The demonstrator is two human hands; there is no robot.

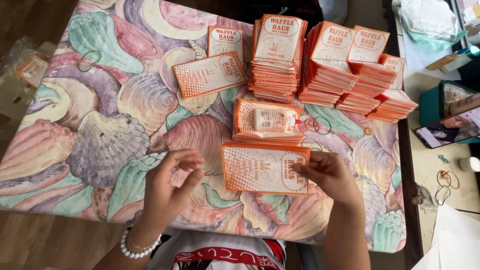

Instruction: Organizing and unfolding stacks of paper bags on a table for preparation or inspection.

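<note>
The right hand (327,175) has its fingers (304,170) pinching the right edge of an orange-and-white rectangular packet stack (264,168), which lies flat on the shell-patterned tabletop (100,140). The left hand (170,187), left of that stack, holds nothing, its fingers (187,159) loosely curled with tips near together. Just behind the stack lies a second low pile (267,122) bearing one small pale bottle (275,120). Farther behind it stand four tall packet piles (330,65) and two loose packets (210,74).
</note>
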